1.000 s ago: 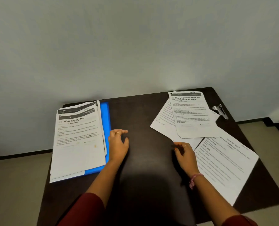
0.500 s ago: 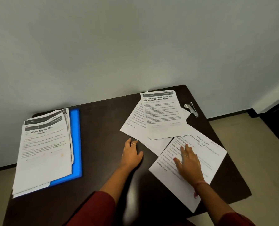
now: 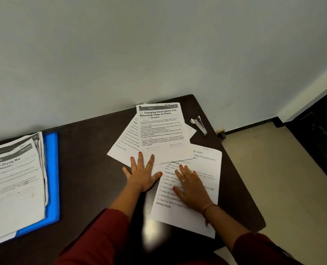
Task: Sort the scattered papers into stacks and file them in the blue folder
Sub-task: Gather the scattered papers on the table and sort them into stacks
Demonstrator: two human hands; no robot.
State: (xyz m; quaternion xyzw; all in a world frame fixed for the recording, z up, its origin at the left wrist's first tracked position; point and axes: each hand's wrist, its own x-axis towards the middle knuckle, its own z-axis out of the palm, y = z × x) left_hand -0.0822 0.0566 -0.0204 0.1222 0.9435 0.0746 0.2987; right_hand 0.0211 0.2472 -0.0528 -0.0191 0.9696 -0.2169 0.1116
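Both hands have left the bare middle of the desk [image 3: 93,150] and now lie flat on the scattered papers to the right of the blue folder [image 3: 52,178]. The left hand [image 3: 142,174] presses the overlapped sheets under the "Charging Small Items" page [image 3: 161,131]; the right hand [image 3: 192,185] presses the nearest sheet [image 3: 202,217]. Each grip is spread, fingers straight, clamped on nothing. One stack [image 3: 13,184] already rests on the folder; gathering the remaining sheets appears to be starting. A stapler [image 3: 199,124] lies beyond the papers.
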